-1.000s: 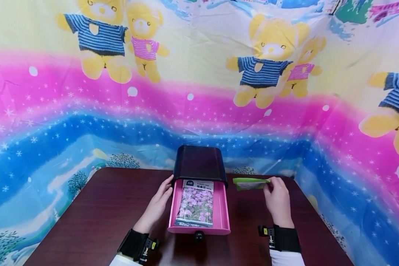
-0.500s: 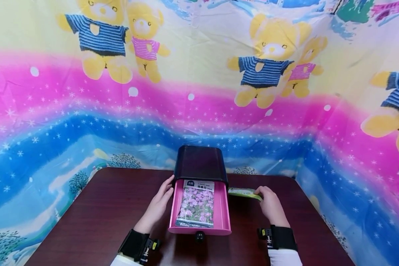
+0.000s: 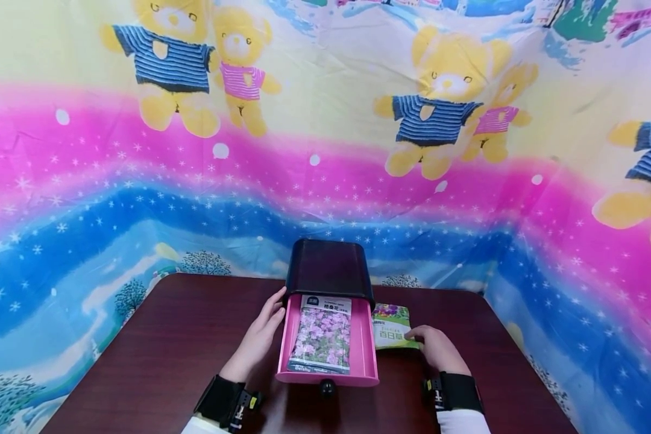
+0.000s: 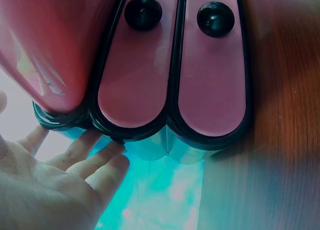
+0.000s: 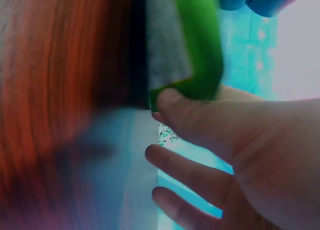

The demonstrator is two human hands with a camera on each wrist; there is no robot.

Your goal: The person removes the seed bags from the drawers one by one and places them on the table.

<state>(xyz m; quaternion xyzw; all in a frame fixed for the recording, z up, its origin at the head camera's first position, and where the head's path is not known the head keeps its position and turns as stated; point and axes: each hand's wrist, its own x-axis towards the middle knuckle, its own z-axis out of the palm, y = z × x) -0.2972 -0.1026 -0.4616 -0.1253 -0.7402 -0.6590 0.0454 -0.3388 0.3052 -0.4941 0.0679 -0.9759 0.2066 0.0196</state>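
A black cabinet (image 3: 330,268) stands on the table with its pink top drawer (image 3: 364,364) pulled out. In that drawer lies a flower seed packet (image 3: 323,337) printed with pink blossoms. My left hand (image 3: 257,337) rests its extended fingers against the cabinet's left side; in the left wrist view those fingers (image 4: 82,152) touch the black rim. Right of the drawer, my right hand (image 3: 442,351) pinches a green seed packet (image 3: 392,330) by its corner, flowers and lettering facing up. Thumb and forefinger grip it in the right wrist view, the other fingers (image 5: 192,172) spread.
Below the pulled-out drawer, two lower drawers with black knobs (image 4: 143,13) are closed. The dark wooden table (image 3: 184,337) extends on both sides of the cabinet. A cloth printed with bears (image 3: 325,181) hangs behind and beside the table.
My right hand has moved left and toward me with the green seed packet, which has turned from nearly edge-on to show its printed face. My left hand stays against the cabinet.
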